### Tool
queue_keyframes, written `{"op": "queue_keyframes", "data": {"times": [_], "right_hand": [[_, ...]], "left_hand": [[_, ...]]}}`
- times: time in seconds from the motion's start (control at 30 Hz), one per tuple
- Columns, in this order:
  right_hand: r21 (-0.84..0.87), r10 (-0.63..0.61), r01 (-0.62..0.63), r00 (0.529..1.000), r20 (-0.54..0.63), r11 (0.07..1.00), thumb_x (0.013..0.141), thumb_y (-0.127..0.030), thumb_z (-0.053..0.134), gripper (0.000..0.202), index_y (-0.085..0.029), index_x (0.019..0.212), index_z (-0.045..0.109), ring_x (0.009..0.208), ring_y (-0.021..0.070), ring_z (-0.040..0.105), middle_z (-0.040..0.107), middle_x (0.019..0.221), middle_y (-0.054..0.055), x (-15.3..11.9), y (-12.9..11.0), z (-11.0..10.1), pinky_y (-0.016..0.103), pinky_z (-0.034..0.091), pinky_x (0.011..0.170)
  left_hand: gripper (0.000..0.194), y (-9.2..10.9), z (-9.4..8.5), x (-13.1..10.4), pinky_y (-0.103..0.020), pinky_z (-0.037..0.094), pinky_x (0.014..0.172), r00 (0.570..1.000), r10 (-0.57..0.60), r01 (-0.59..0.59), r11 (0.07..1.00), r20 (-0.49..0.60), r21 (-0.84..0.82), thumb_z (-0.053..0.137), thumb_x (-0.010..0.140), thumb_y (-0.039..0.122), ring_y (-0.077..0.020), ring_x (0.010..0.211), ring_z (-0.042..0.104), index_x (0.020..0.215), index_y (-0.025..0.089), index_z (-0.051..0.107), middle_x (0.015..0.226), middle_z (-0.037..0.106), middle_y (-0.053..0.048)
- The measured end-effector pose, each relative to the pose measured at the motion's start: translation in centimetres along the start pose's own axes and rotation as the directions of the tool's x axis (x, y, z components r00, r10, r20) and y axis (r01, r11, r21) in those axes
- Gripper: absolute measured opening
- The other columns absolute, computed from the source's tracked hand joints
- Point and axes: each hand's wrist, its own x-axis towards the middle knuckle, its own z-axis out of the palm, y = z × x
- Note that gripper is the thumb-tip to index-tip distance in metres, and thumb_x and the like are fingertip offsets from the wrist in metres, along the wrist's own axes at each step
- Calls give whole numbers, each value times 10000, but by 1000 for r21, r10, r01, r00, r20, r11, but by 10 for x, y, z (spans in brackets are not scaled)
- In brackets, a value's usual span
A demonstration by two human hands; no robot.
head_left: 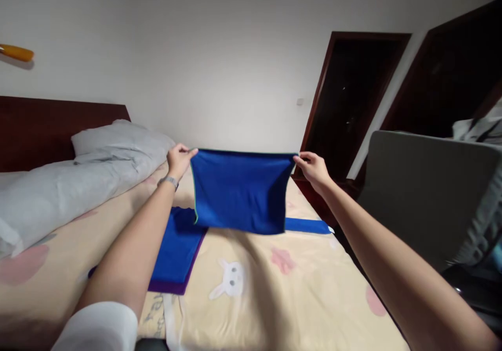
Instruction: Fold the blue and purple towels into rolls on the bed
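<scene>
Above a bed [314, 278], left hand [179, 161] and right hand [314, 169] each pinching a top corner of blue cloth [241, 191]

We hold a blue cloth [241, 191] stretched by its top corners, left hand [180, 161] and right hand [312, 168] pinching. Beneath, on the patterned bed [314, 288], lie a blue strip [308, 226] and blue fabric [174, 251] over what seems a purple piece [178, 289].

You: short white sleeve [100, 327], left arm; grey band [168, 182], left wrist, maybe a watch. Right forearm: bare.
</scene>
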Motion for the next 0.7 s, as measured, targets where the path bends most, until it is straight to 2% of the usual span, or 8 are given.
{"op": "queue_keyframes", "data": {"times": [0.07, 0.13, 0.2, 0.3, 0.4, 0.53, 0.63, 0.7], "right_hand": [[93, 25, -22, 999, -33, 995, 969, -496, 546, 397, -123, 1079, 625, 686, 126, 613, 689, 915, 22, 32, -7, 3, 291, 509, 645], [191, 40, -31, 998, -44, 981, 953, -552, 541, 472, -130, 1162, 578, 708, 93, 617, 687, 1021, 45, 39, -11, 3, 272, 516, 676], [272, 47, -37, 998, -30, 962, 925, -603, 538, 497, -168, 1162, 580, 834, 119, 664, 683, 1088, 52, 26, -10, 3, 266, 523, 725], [372, 90, -81, 996, -6, 925, 911, -590, 573, 382, -225, 1009, 632, 1035, 267, 676, 708, 1024, 43, -22, 2, 2, 335, 540, 748], [401, 152, -161, 987, 54, 902, 867, -572, 647, 333, -244, 922, 648, 1021, 314, 676, 718, 940, 57, -96, 21, -5, 390, 551, 783], [353, 247, -285, 957, 150, 891, 799, -589, 703, 357, -233, 796, 684, 832, 292, 684, 707, 813, 76, -225, 48, -15, 376, 562, 767], [296, 342, -392, 917, 208, 871, 766, -630, 707, 438, -193, 789, 719, 759, 305, 687, 706, 765, 97, -319, 69, -18, 392, 581, 703], [263, 418, -487, 865, 279, 833, 778, -632, 698, 441, -196, 836, 735, 828, 312, 697, 724, 840, 103, -368, 82, -21, 395, 585, 758]], "left_hand": [[263, 19, 13, 38, -277, 452, 757, 997, 52, -51, 998, -61, 20, 777, 685, 337, -146, 738, 573, 701, 172, 572, 697, 584, 19], [261, 33, 16, 53, -261, 435, 753, 991, 118, -115, 992, -69, 50, 771, 700, 344, -127, 728, 564, 760, 146, 611, 698, 582, 34], [310, 38, 10, 47, -257, 423, 770, 990, 141, -140, 989, -11, 50, 715, 746, 384, -118, 768, 579, 824, 96, 632, 739, 600, 29], [419, 29, -10, 5, -278, 435, 792, 992, 95, -96, 995, 87, 5, 574, 826, 457, -142, 870, 607, 902, 48, 620, 849, 640, -10], [350, 3, -40, -70, -310, 497, 768, 991, 40, -37, 999, 126, -27, 583, 838, 474, -162, 825, 638, 929, 137, 593, 838, 674, -30], [276, -46, -88, -215, -338, 544, 539, 952, -78, 97, 994, 297, -49, 618, 824, 519, -198, 515, 630, 836, 251, 553, 583, 677, 4], [350, -83, -123, -325, -361, 606, 587, 900, -201, 226, 974, 387, -21, 603, 810, 600, -267, 649, 732, 749, 256, 585, 674, 747, -42], [320, -100, -145, -379, -349, 622, 707, 843, -278, 268, 959, 461, 89, 635, 797, 580, -272, 806, 752, 773, 262, 664, 831, 779, -55]]}}
